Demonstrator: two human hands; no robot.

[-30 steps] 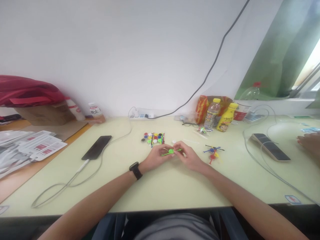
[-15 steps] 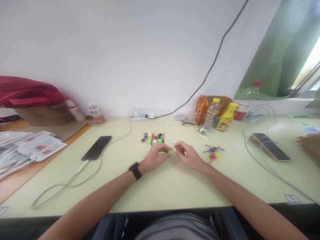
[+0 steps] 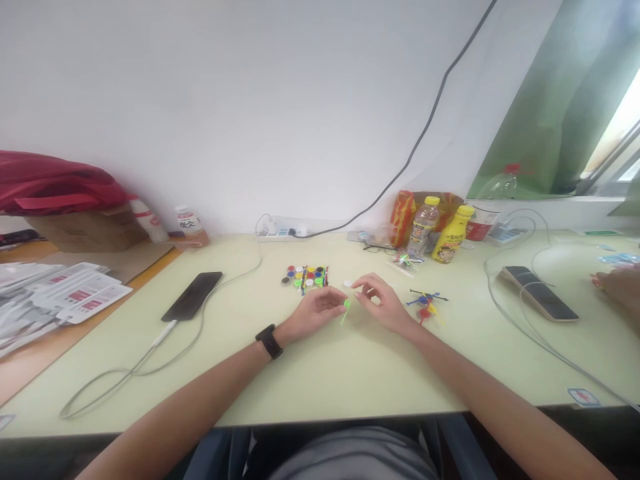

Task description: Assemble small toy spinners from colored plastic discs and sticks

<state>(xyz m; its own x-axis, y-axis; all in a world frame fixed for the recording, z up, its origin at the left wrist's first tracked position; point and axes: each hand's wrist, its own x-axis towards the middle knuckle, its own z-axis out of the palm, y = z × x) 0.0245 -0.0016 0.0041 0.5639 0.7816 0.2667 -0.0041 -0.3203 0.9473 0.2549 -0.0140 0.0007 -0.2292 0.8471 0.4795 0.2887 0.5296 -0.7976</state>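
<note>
My left hand [image 3: 319, 313], with a black watch on its wrist, pinches a small green plastic piece [image 3: 347, 305] between thumb and fingertips. A thin green stem points down from this piece. My right hand [image 3: 383, 307] is just to the right, fingers curved and apart, with nothing visible in it. Near its fingertips a white disc [image 3: 347, 285] lies on the table. Beyond my left hand sit several coloured discs [image 3: 299, 272] beside thin coloured sticks [image 3: 327, 275]. Small plastic pieces with arms in blue, red, yellow and black [image 3: 426, 303] lie to the right of my right hand.
A phone [image 3: 193, 297] on a cable lies left; a dark-topped device [image 3: 540, 293] lies right. Bottles [image 3: 453, 235], a red and yellow bag [image 3: 403, 219] and a power strip [image 3: 277, 230] stand along the wall. Another person's hand [image 3: 620, 287] shows at the far right edge.
My right hand has come off the green piece and moved a little right, its fingers opening. The piece stays in my left hand, its stem now pointing downward.
</note>
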